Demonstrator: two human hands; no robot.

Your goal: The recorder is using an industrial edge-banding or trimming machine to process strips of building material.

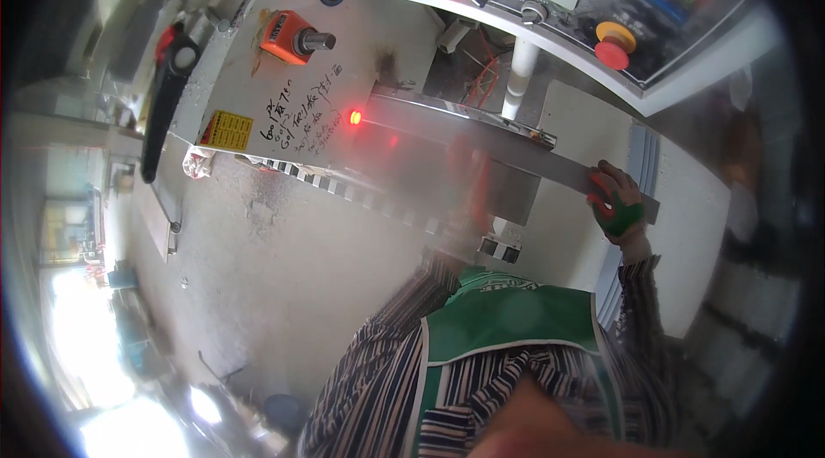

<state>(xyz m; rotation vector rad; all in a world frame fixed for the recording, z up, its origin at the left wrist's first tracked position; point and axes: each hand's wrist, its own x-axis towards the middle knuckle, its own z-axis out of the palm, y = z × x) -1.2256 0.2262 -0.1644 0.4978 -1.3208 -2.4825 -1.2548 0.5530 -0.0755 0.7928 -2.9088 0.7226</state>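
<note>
A long, flat grey metal strip slants across the machine, from the white housing down to the right. Near its right end my right hand, in a green and red glove, grips it with the fingers bent over the far edge. My left hand is at the strip's near side, by the middle. A hazy smear covers that hand, so its fingers and whether it holds the strip do not show. Below the strip, a darker metal plate juts out between my hands.
Above hangs a control panel with a red stop button and black knobs. The white housing on the left carries an orange dial box and a black lever. Long bluish profiles lie beside a pale board.
</note>
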